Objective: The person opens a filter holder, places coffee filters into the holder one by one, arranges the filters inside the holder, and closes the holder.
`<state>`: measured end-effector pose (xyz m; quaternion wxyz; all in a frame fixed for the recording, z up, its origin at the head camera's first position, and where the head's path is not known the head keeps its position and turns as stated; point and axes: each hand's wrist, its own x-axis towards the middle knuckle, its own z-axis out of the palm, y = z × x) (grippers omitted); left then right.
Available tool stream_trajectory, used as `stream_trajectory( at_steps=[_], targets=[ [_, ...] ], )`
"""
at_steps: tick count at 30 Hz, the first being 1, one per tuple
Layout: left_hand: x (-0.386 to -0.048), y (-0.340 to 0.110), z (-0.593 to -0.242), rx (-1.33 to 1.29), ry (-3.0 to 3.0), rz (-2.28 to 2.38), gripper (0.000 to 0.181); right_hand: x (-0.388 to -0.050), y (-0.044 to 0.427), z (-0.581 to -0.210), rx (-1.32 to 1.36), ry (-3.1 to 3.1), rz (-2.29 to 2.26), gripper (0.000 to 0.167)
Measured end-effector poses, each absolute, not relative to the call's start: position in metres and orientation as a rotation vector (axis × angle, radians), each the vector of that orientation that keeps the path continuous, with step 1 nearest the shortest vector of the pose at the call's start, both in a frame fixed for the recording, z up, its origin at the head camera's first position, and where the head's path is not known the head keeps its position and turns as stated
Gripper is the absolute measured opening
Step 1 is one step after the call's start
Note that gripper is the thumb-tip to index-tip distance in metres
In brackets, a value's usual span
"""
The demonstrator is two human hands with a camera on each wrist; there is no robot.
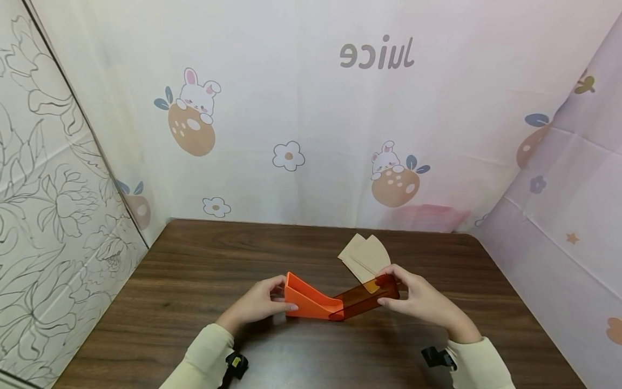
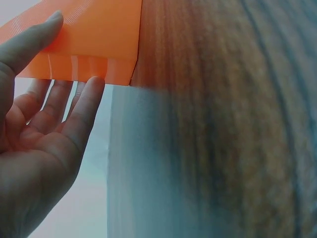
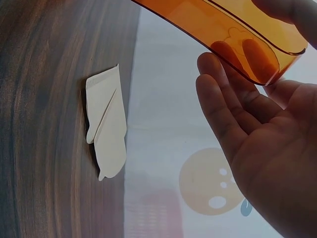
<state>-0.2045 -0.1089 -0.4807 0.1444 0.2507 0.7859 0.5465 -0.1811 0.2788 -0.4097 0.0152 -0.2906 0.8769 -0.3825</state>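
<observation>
Left grip (image 1: 256, 302), spread, holds orange case (image 1: 308, 306)

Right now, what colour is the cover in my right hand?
The cover is see-through amber orange; it shows best in the right wrist view.

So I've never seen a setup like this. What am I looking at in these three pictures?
There's no machine doing the work here, just a person's two bare hands. The wide picture comes from a camera worn on the head, looking forward and down. The two close-ups come from cameras worn on the wrists, probably the small black devices. On the dark wooden table lie some beige paper pieces. The left hand holds the tall end of an orange holder with its fingers. The right hand grips a see-through amber cover, whose other end meets the holder's low end.
</observation>
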Motion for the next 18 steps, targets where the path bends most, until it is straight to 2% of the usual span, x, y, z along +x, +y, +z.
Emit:
stream_trajectory(
  at_steps=[18],
  targets=[
    [-0.2034,-0.1095,-0.481,0.74,2.261,1.6,0.036,-0.1823,0.281,-0.4048,-0.934,2.761,-1.163,0.044]
  ],
)
